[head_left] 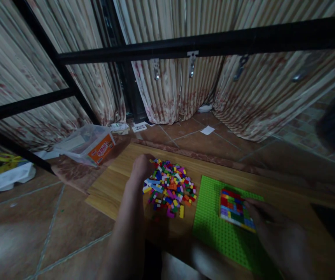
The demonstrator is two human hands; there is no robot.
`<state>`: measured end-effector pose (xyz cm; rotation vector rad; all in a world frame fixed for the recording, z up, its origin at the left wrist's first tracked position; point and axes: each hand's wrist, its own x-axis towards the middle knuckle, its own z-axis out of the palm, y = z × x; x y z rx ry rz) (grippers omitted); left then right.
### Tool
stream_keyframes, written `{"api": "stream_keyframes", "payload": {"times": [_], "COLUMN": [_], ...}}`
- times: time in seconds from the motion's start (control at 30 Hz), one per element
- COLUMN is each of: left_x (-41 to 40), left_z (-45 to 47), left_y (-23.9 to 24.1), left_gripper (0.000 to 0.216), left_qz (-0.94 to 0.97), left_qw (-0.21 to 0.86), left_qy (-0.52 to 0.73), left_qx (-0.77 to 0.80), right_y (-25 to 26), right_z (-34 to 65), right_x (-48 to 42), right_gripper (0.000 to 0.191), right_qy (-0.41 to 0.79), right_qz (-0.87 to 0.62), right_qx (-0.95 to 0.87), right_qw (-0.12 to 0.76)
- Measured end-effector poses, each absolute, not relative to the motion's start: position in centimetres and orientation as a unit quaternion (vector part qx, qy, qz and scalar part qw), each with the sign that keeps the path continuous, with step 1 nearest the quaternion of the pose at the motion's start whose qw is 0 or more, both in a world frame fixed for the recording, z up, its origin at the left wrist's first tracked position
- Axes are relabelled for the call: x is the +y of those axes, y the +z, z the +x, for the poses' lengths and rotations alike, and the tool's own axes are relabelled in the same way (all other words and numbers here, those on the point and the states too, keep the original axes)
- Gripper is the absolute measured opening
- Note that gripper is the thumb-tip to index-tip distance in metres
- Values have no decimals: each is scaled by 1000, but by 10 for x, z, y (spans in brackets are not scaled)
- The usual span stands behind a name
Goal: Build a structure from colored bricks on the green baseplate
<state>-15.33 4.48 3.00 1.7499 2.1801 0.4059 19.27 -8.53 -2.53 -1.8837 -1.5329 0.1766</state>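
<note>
Loose toy bricks (171,184) in many colours lie in a pile on a wooden table. My left hand (141,168) is at the pile's upper left edge, fingers curled and mostly hidden behind the back of the hand. What they pinch, if anything, cannot be made out. A rectangular block of joined bricks (234,208), multicoloured with red along its far side, sits over the green studded baseplate (211,217). At its right edge, my right hand (275,229) grips the block between thumb and fingers. Shadow and blur hide part of that grip.
The wooden table (111,190) stands on brown floor tiles. To its left is a clear plastic box (88,144) with an orange label. Behind run a black metal bar (167,48) and striped curtains (181,93). A dark flat object (333,229) lies at the right.
</note>
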Motion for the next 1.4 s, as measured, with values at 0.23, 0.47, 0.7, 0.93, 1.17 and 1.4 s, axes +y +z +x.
{"api": "stream_keyframes", "payload": {"times": [0.23, 0.47, 0.7, 0.93, 1.17, 1.4], "left_x": [50, 46, 47, 60, 71, 76], "left_z": [-165, -166, -171, -166, -157, -166], "left_y": [13, 16, 24, 13, 4, 0], "left_gripper": [42, 36, 28, 44, 36, 35], "left_qz": [649, 672, 650, 642, 663, 672], "left_qw": [173, 207, 210, 117, 115, 110], "left_qy": [108, 85, 84, 149, 106, 80], "left_qx": [733, 706, 725, 743, 732, 728], "right_y": [-23, -19, -21, -20, -18, -10], "right_z": [182, 174, 176, 174, 172, 180], "right_x": [-82, -79, -80, -79, -79, -79], "right_gripper": [43, 42, 42, 40, 35, 32], "right_qy": [87, 93, 104, 127, 123, 78], "right_qz": [-717, -723, -721, -710, -708, -691], "right_qx": [-593, -591, -587, -593, -596, -602], "right_qw": [356, 345, 354, 357, 360, 394]}}
